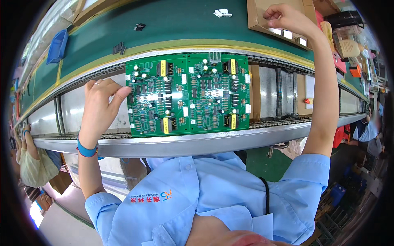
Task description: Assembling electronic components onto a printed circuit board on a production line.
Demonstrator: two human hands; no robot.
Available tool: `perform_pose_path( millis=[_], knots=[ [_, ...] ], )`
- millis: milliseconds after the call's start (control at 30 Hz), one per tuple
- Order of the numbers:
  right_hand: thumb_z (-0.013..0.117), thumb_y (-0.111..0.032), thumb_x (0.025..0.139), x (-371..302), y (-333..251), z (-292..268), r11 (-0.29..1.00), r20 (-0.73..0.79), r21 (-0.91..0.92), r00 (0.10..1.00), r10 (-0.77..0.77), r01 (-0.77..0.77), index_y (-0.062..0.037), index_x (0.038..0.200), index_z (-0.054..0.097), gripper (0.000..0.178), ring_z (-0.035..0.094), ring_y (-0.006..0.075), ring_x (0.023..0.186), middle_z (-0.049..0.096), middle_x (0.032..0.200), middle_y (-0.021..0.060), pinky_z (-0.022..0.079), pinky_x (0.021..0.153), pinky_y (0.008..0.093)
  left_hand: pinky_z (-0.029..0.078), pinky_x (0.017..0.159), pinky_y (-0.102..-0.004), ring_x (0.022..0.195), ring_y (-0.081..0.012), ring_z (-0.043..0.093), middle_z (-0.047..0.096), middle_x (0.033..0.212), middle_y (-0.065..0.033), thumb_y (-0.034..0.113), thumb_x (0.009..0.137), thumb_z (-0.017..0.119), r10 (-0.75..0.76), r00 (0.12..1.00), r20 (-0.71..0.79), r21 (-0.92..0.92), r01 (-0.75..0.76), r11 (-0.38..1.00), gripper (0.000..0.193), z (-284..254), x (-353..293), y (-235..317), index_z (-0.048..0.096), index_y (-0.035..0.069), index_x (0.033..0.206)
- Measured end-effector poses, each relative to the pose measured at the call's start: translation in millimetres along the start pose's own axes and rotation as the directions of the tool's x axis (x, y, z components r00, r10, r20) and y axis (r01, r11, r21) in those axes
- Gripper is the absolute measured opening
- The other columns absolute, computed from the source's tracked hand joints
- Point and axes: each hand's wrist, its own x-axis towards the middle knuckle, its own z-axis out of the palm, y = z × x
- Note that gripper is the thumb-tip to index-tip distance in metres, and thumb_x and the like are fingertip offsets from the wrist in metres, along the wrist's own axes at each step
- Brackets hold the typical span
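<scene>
A green circuit board panel point(180, 123) of two matching halves lies across the conveyor rails in front of me. It carries yellow-banded transformers point(165, 68), capacitors and rows of small parts. A grey finned metal piece point(214, 58) stands at the right half's far edge. My left hand point(102, 100) is at the panel's left edge, thumb tip by the board and apart from the bent fingers, with nothing seen between them. At the far right, my right hand point(289, 19) is over a cardboard box point(256, 14), fingers curled closed; what they hold cannot be made out. Pale pieces point(287, 34) show below it.
Metal conveyor rails point(176, 145) run left to right. On the green bench point(172, 28) beyond lie black components point(119, 48), another dark cluster point(140, 27) and white parts point(223, 13). A blue bin point(58, 46) stands far left. Another person's arm point(30, 145) shows at left.
</scene>
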Motion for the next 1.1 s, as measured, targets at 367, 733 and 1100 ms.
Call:
perform_pose_path(
  millis=[367, 733, 1100],
  knots=[
    [0.066, -0.015, 0.081, 17.4, 6.4, -1.6, 0.992, 0.267, 0.09, 0.962, 0.058, -0.085, -0.0014, 0.111, 0.064, 0.033, 0.059, 0.0112, 0.081, 0.065, 0.096, 0.0046, 0.048, 0.075, 0.0277, 0.036, 0.083, -0.0397, 0.072, -0.0266, 0.054, 0.059, 0.069, -0.0076, 0.029, 0.088, 0.067, 0.166, 0.985, -0.04, -0.044, -0.168, 0.985, 0.028, 14.1, 18.1, 18.3, 0.07, 0.004, 0.075],
    [0.06, -0.02, 0.091, -16.1, -8.1, -23.1, 0.671, 0.029, 0.725, 0.965, -0.261, 0.16, -0.0059, 0.135, 0.057, 0.046, 0.057, 0.0117, 0.108, 0.064, 0.124, 0.0092, 0.04, 0.098, 0.0277, 0.035, 0.084, -0.0384, 0.073, -0.0289, 0.053, 0.057, 0.071, -0.0095, 0.026, 0.087, 0.069, 0.242, 0.97, -0.031, -0.083, -0.244, 0.966, 0.028, 20.8, 24.8, 15.3, 0.063, 0.003, 0.071],
    [0.066, -0.015, 0.082, -17.5, -112.3, 21.3, 0.681, 0.101, 0.705, 0.924, -0.369, 0.195, -0.0028, 0.124, 0.063, 0.044, 0.058, 0.0125, 0.102, 0.063, 0.119, 0.0104, 0.045, 0.086, 0.0249, 0.036, 0.092, -0.0397, 0.076, -0.0263, 0.057, 0.064, 0.076, -0.0075, 0.028, 0.091, 0.067, 0.22, 0.975, -0.039, -0.11, -0.223, 0.968, 0.025, 19.1, 26.1, -4.4, 0.068, 0.004, 0.082]
  ],
)
